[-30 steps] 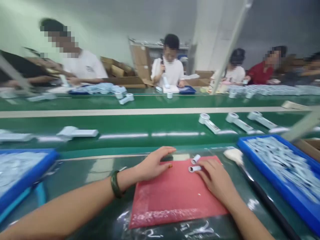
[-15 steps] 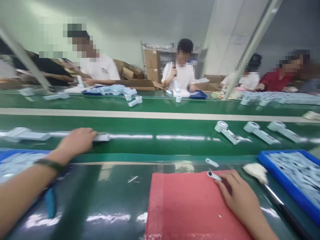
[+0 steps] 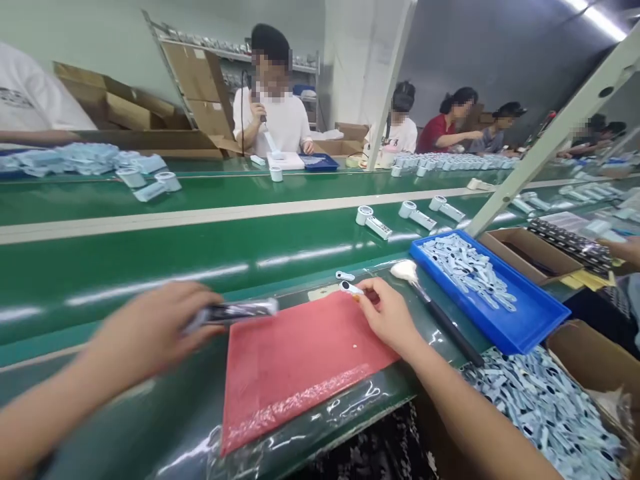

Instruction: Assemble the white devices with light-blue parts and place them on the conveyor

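Note:
My left hand (image 3: 150,327), blurred by motion, is closed round a pale elongated handle-shaped housing (image 3: 245,309) with a dark inside. It hangs just over the left back corner of the red mat (image 3: 295,363). Between the thumb and fingers of my right hand (image 3: 393,313) is a small light-blue strip with a black oval (image 3: 349,288), held at the mat's back edge. A similar small strip (image 3: 345,275) lies just behind it on the bench. To the right rests a black-handled tool (image 3: 450,327) whose head is wrapped in white.
A blue tray (image 3: 543,313) of small light-blue strips stands at the right, above a box heaped with more strips (image 3: 545,407). Light-blue round-headed devices (image 3: 373,223) lie on the green conveyor (image 3: 210,257). A slanted metal post (image 3: 550,133) rises at right. Co-workers (image 3: 273,100) sit opposite.
My left hand has lifted the housing from the conveyor and brought it over to the mat. My right hand still holds the small strip. The view has swung to the right.

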Available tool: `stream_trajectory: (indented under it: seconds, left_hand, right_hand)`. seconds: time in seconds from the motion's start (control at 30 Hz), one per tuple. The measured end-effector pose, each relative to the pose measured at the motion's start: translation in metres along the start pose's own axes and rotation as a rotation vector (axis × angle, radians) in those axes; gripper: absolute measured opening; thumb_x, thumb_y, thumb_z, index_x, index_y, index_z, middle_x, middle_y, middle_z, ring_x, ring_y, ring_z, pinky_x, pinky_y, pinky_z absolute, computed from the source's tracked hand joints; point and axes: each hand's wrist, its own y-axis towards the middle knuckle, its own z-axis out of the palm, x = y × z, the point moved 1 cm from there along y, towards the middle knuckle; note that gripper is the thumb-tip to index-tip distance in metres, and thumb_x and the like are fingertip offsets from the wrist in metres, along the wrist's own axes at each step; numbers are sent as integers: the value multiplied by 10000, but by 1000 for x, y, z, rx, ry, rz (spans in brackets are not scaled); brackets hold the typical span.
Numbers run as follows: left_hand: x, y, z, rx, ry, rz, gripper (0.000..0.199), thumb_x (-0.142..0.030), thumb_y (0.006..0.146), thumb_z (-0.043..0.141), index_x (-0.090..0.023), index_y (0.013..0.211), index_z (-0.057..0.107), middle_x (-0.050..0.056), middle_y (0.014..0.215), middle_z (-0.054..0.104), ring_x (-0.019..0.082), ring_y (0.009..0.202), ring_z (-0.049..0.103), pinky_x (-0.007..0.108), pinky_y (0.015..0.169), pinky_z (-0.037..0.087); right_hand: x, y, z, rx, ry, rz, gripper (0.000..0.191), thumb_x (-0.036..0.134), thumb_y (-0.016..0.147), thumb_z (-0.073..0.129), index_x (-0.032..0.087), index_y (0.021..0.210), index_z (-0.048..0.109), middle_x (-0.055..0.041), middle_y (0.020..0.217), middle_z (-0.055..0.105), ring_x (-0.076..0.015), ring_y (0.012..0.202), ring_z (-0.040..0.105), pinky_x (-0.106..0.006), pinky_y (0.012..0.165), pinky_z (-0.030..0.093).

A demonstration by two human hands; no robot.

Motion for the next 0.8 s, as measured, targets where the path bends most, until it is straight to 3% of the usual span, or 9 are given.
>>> stream_trajectory:
  seconds: [0.07,0.13,0.23,0.33,0.47,0.53,0.67,0.8]
  left_hand:
    - [-52,16,20,130,1,116,277,-502,978,529,-267,1018,669,30,989,672,248,881,596,369,747,448]
    - [-94,31,44,218,-42,131,206,-436,963,575,-246,1004,643,46,1007,649,255,908,572,379,766,440]
    - [-123,42,73,276,-77,101,190,-400,936,628,-215,980,618,59,991,619,266,910,538,393,769,428]
    - [-123,44,81,276,-122,93,213,-417,951,607,-207,987,611,66,1012,612,274,943,531,418,809,436]
    - [-118,43,74,184,-341,166,312,-448,977,594,-237,1207,579,65,1220,615,269,1166,520,443,997,436]
    - [-121,43,71,149,-431,174,231,-393,1018,533,-241,1182,592,51,1204,630,242,1165,530,426,1002,444]
    - [-127,44,73,163,-489,116,212,-308,1045,449,-233,1050,647,41,1061,658,212,1020,572,380,879,499]
    - [-130,42,72,145,-482,109,232,-309,1041,456,-232,1021,674,43,1028,664,197,962,593,349,813,527]
  right_hand:
    - [17,-8,-5,19,72,-38,134,275,937,565,223,1022,654,-32,957,701,-172,805,635,-293,678,482]
    - [31,-17,-8,75,76,-73,126,273,940,567,227,1025,648,-21,944,693,-160,784,626,-289,672,469]
    - [43,-28,-5,174,-10,-116,96,275,951,563,224,986,636,-9,901,678,-152,740,609,-295,653,440]
    - [45,-33,3,228,-157,-178,92,262,951,557,210,944,632,-24,900,673,-174,756,606,-319,661,428]
    - [44,-36,10,268,-283,-224,86,235,945,571,189,969,640,-45,927,673,-209,817,614,-346,699,446]
    - [43,-36,10,276,-297,-221,86,242,957,577,185,958,642,-46,923,666,-214,829,611,-355,709,451]
    - [39,-34,9,267,-157,-146,85,276,967,627,215,914,655,-17,933,644,-196,863,608,-348,748,456]
    - [27,-32,11,330,156,48,114,245,944,665,218,851,604,0,943,651,-162,880,622,-311,769,496]
